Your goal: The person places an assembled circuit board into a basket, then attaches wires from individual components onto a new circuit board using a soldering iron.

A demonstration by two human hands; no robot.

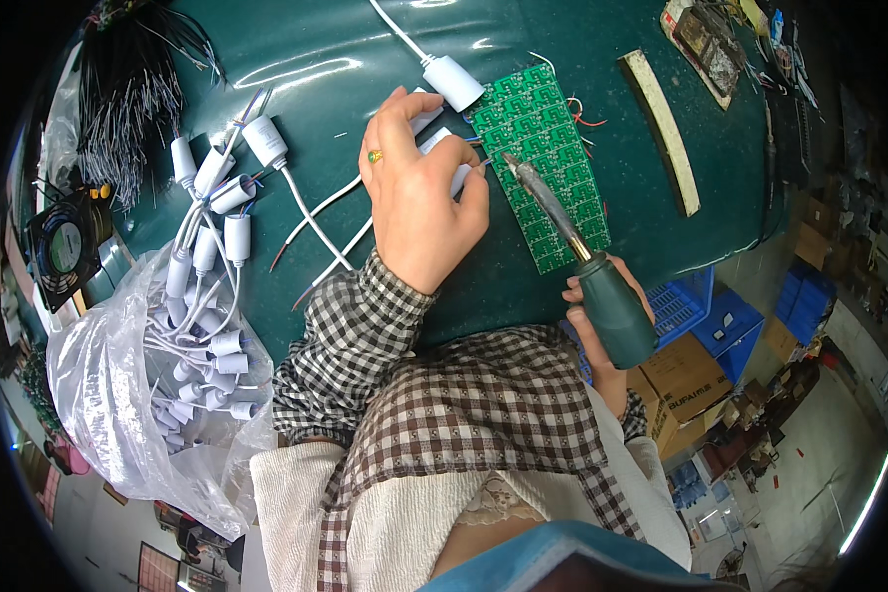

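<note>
On the green table lies a panel of small green circuit boards (545, 104). At its left edge, my left hand (414, 183) is closed around a white cylindrical lamp holder (461, 178), whose thin wires reach the board; the fingers partly cover it. Other white holders (436, 140) sit beside the fingers, and one with a cable (454, 83) rests against the board's upper left corner. My right hand (594, 345) grips a soldering iron (617, 311) by its dark green handle. The iron's tip is over the board, close to the wires; whether it touches cannot be told.
More cabled white holders (263, 140) lie at the left, above a clear plastic bag (94, 380) full of them. Beyond are a bundle of black wires (133, 94) and a small fan (64, 247). A pale bar (673, 148) and a grimy tray (705, 49) occupy the right.
</note>
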